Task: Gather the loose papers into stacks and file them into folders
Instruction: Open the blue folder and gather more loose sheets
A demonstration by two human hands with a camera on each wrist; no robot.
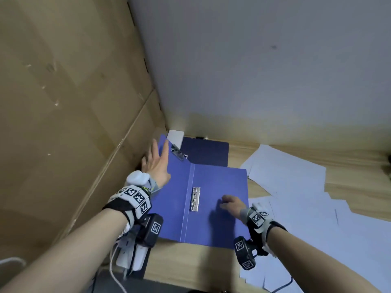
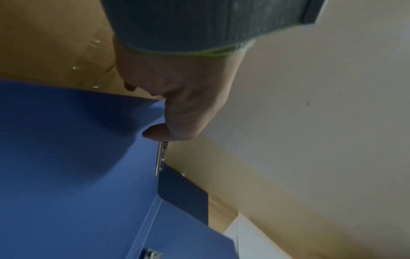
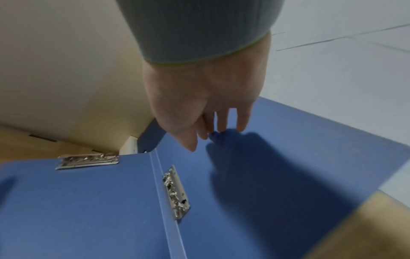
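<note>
1. Blue folder lies open on wooden desk, spine w/ metal clip near centre; 2nd metal clip on far edge of left cover.
2. Left hand at left cover's far edge, fingers straight & spread against it, thumb on inner face; cover tilted up.
3. Right hand on right cover, fingers straight, tips touching the blue surface, gripping nothing.
4. Darker blue folder lies behind, partly under the open one.
5. Loose white papers scattered to the right, overlapping, some under folder's right edge.
6. Cardboard wall on left. No readable writing; only square marker codes on wrist bands.
</note>
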